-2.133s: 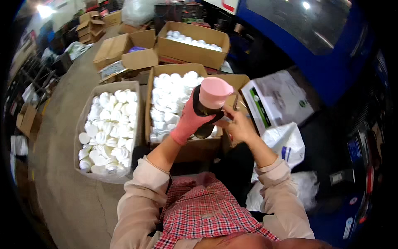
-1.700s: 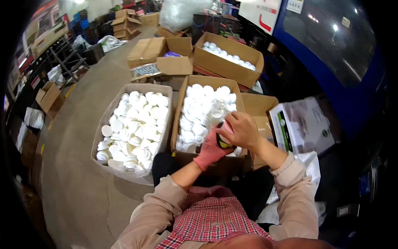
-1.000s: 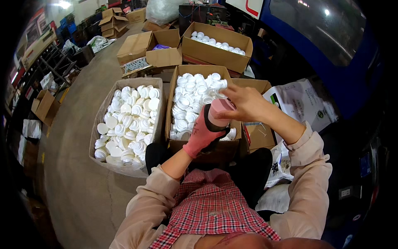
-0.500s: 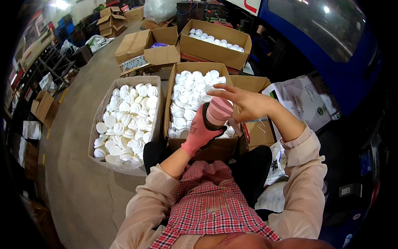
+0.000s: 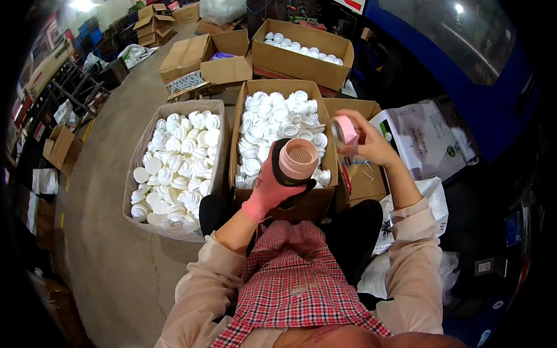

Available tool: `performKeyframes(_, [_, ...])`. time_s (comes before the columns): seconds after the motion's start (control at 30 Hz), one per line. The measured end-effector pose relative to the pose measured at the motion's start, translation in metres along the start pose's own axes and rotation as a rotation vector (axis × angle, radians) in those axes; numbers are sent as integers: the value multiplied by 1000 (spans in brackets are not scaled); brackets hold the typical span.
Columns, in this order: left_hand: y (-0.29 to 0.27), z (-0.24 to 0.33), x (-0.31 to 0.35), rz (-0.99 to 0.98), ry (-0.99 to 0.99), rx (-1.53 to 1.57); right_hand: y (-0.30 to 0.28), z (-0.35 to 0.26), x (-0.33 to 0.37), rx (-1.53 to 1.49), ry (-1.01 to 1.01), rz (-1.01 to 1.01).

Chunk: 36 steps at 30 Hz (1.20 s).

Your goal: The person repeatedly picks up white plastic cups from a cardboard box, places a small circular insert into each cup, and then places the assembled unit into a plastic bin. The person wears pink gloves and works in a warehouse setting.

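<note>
My left hand [image 5: 266,190], in a pink work glove with dark palm and fingers, is closed around a pink cylindrical bottle [image 5: 297,169]. Its round mouth faces up and shows a perforated strainer inside. To the right, my bare right hand [image 5: 376,144] grips a pink lid [image 5: 347,130] between thumb and fingers, apart from the bottle and tilted on its side. Beneath both hands stands a cardboard box [image 5: 316,200] full of white ribbed plastic caps [image 5: 264,119].
Left of it stands a plastic-lined bin [image 5: 132,191] of similar off-white caps. Farther back are a box [image 5: 296,72] with white round pieces and an open carton [image 5: 227,69]. A flattened carton [image 5: 365,187] and printed white bags [image 5: 420,136] lie right, beside a blue machine [image 5: 452,75].
The pink lid has come off the bottle and moved right in my right hand. The bottle's mouth now shows, tilted toward me, in my left hand.
</note>
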<state>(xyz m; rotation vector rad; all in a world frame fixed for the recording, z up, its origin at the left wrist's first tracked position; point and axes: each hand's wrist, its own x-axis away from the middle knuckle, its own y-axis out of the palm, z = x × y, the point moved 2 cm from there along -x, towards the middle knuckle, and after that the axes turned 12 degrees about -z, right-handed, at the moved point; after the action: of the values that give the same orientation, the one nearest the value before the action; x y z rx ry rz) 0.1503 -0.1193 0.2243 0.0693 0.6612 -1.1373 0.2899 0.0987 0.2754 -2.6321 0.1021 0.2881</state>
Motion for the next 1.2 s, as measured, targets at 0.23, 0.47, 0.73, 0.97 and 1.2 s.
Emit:
performKeyframes(0.23, [-8,27,-3,-21,46,-32,39,200,73,-490,485,343])
performKeyframes(0.47, [-6,34,-8,-63,37,-89,77,248,93,-540,541,436])
performKeyframes(0.73, [-3,71,-8,-152,175,-120,72,240,100,-567,557,451])
performKeyframes(0.97, [7,100,-8,-263,19,255,71,238,96,-597,550,410])
performKeyframes(1.2, [22,95,-20,-349,238,231,59,238,103,-562,579,441])
